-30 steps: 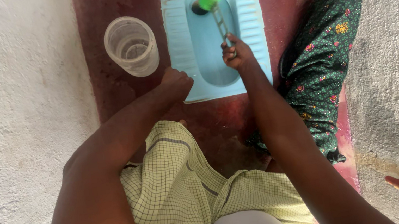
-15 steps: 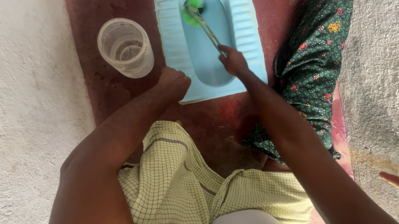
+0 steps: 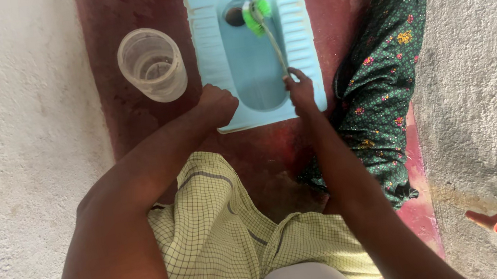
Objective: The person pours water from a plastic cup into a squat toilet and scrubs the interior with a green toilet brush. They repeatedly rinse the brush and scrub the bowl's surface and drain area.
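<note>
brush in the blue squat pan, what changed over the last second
The right hand swept the green brush head from the drain hole to the bowl's left side, then back right beside the hole, sliding nearer the pan's near rim. The left hand stayed fisted at the pan's corner; the clear cup stayed put.

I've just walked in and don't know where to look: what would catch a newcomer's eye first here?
The pale blue squat toilet pan set in the dark red floor stands out at top centre. The right hand grips a brush with bright green bristles near the drain hole, while the left hand rests fisted at the pan's near left corner. A clear plastic jug stands left of the pan.
</note>
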